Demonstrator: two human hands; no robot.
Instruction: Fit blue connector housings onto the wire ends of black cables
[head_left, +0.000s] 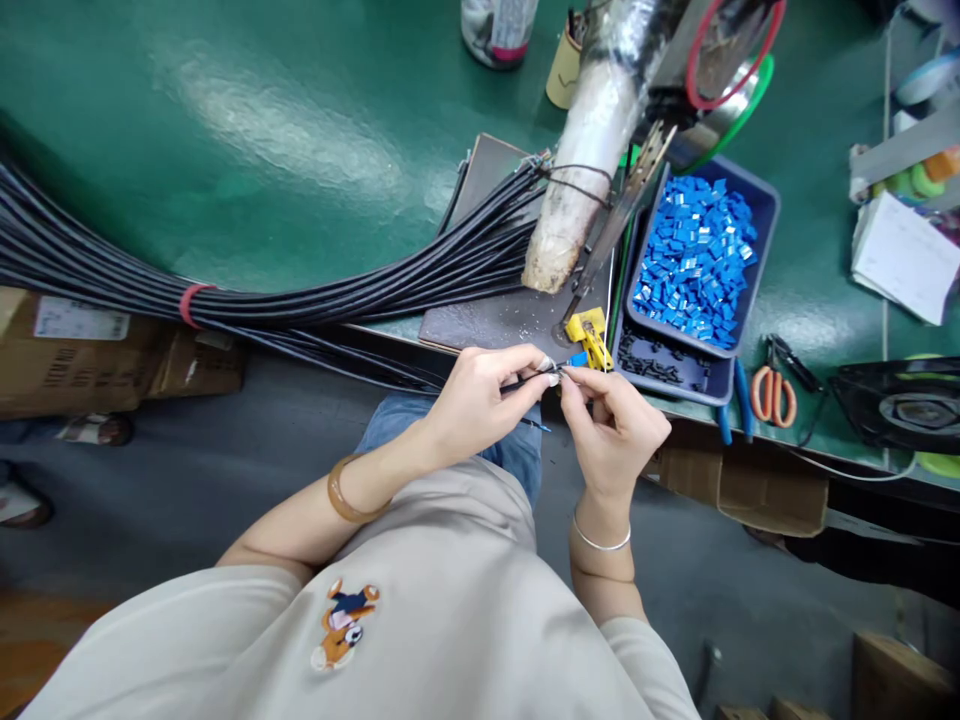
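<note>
Near the table's front edge, my left hand [487, 395] pinches the end of a thin black cable [512, 385]. Fingertip to fingertip with it, my right hand [611, 425] is closed in a pinch; whatever sits between its fingers is too small to make out. A small blue connector [577, 360] shows just beyond the fingertips. Right behind the hands lies a yellow tool [591, 335]. From the left, a thick bundle of black cables [300, 305] runs over the table, held by a red tie [191, 305]. Another blue-tipped end [536, 425] hangs below the hands.
A grey bin [765, 215] of blue connectors overlaps a lower tray [720, 385] of small black parts. Orange-handled scissors [772, 395], blue-handled pliers [742, 400] and a black fan-like device [900, 405] lie to the right. A plastic-wrapped pole [585, 170] slants over the brown board [487, 325].
</note>
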